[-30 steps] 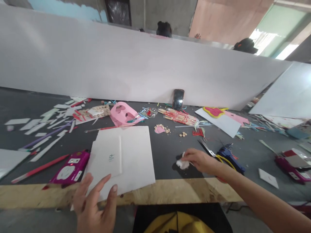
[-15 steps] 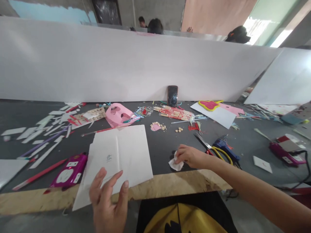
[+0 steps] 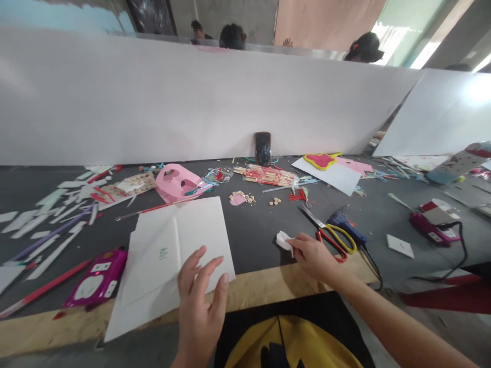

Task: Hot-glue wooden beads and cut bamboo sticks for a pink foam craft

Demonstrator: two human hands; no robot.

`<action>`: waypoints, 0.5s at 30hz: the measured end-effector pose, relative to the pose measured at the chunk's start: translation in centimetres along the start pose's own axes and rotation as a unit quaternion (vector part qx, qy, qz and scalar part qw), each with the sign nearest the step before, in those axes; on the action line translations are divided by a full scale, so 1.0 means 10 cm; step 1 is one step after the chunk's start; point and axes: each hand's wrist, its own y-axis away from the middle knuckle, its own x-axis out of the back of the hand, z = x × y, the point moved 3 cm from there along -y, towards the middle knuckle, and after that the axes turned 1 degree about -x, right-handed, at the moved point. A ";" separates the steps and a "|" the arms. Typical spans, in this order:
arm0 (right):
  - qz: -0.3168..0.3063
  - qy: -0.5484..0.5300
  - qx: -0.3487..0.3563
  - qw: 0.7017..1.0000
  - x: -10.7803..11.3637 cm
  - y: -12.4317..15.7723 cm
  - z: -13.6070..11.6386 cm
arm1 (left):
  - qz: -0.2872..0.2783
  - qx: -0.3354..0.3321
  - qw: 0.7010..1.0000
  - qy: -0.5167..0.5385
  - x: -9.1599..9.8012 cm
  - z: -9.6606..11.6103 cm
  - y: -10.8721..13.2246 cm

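Observation:
My right hand [image 3: 312, 255] pinches a crumpled white tissue [image 3: 284, 240] over the dark table near its wooden front edge. Just right of that hand lie scissors [image 3: 326, 227] with red and yellow handles, beside a blue glue gun [image 3: 347, 225]. My left hand [image 3: 202, 296] is open, fingers spread and holding nothing, in front of the lower right part of some white paper sheets [image 3: 199, 225] marked with a handwritten number. Beyond the tissue sit a small pile of pale beads [image 3: 275, 202] and a pink heart-shaped piece [image 3: 238, 199] with more beads round it.
A phone [image 3: 263, 148] leans on the white partition [image 3: 192, 102]. Left are a purple device [image 3: 97, 278], a red pen [image 3: 46, 289] and paper strips [image 3: 57, 202]. A pink cut-out mask [image 3: 174, 184] and stick packets [image 3: 266, 175] lie behind. Heads of people show beyond.
My right hand has moved slightly right with the tissue, lifting it a little. My left hand has shifted right and up across the papers. The camera view has turned slightly.

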 end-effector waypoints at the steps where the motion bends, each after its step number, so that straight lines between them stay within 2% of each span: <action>1: -0.002 -0.010 0.008 1.000 -0.02 0.00 -0.05 | -0.022 -0.020 1.000 0.006 -0.05 0.04 -0.02; 5: -0.001 -0.048 0.040 0.998 0.02 -0.08 -0.03 | -0.133 -0.074 0.988 0.010 -0.32 0.18 -0.12; 9: -0.001 -0.055 0.083 0.995 0.06 -0.17 0.00 | -0.209 -0.117 0.971 0.022 -0.67 0.32 -0.23; 12: -0.017 -0.058 0.131 0.990 0.04 -0.14 -0.09 | -0.297 -0.147 0.943 0.019 -0.95 0.41 -0.28; 15: -0.015 -0.066 0.149 0.987 0.04 -0.05 -0.16 | -0.370 -0.152 0.917 0.013 -1.11 0.47 -0.27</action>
